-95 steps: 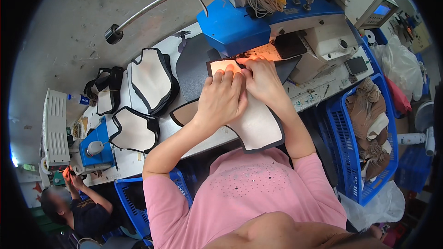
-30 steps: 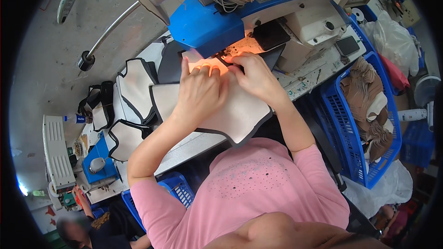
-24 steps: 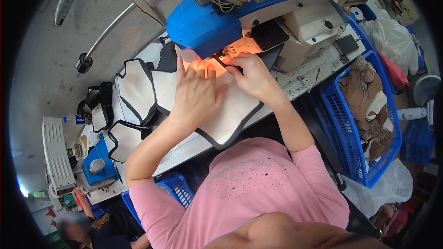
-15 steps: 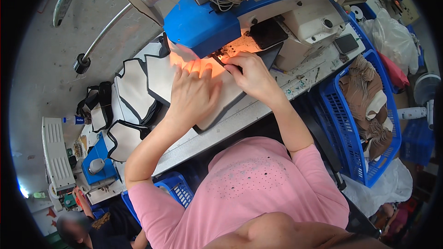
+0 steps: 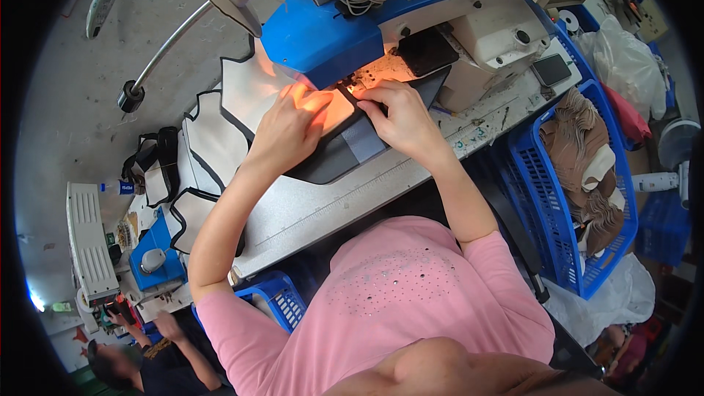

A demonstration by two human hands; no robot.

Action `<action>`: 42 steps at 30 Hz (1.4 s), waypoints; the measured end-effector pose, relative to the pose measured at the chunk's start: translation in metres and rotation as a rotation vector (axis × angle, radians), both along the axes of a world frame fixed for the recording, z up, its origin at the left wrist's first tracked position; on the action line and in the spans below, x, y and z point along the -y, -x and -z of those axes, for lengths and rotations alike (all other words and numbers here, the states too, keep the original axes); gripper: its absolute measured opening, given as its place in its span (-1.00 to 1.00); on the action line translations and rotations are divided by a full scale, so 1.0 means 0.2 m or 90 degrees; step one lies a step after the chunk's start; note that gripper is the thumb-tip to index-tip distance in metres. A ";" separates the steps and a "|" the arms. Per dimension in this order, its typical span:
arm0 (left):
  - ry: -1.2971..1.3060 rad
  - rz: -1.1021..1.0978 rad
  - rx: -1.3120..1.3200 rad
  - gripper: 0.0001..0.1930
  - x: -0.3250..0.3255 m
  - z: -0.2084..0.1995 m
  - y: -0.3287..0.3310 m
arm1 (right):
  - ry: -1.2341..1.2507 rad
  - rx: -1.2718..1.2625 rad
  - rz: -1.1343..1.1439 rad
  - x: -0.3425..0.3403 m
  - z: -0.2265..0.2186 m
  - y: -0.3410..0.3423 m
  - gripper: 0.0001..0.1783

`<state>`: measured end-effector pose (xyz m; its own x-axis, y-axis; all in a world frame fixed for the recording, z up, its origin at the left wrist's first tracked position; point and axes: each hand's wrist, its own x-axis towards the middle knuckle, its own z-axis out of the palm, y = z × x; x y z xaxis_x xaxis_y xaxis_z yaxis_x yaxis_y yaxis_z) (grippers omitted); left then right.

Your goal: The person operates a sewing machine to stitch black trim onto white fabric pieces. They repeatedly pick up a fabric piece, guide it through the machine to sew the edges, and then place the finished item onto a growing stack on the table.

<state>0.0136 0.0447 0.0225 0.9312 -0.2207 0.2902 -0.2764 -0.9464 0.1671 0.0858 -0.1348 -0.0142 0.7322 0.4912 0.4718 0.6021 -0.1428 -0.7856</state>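
Head view: left hand (image 5: pixel 287 128) presses flat and right hand (image 5: pixel 400 114) pinches the grey fabric panel (image 5: pixel 345 148) on the tabletop (image 5: pixel 330 202) under the blue sewing machine (image 5: pixel 381 18). Stitching looks midway; finished white panels (image 5: pixel 216 143) lie left.

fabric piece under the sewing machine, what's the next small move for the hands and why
Probably ease the fabric piece a little further under the needle, keeping it flat. The left hand lies spread on the panel beside the lit needle area, and the right hand pinches its edge right at the sewing machine foot, so both seem set to guide a seam.
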 end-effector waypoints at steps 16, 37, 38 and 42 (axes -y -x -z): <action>-0.031 -0.026 -0.032 -0.70 -0.08 0.01 -0.04 | -0.014 -0.068 0.020 0.02 -0.02 0.01 -0.88; 0.068 -0.087 -0.071 -0.79 0.20 -0.02 0.07 | 0.029 0.055 -0.003 0.02 0.01 0.00 -0.82; 0.074 -0.078 -0.060 -0.78 0.19 -0.01 0.07 | 0.026 0.052 -0.001 0.02 0.01 0.00 -0.82; 0.061 -0.056 -0.065 -0.72 0.15 0.00 0.08 | 0.007 0.049 0.007 0.01 0.02 0.00 -0.83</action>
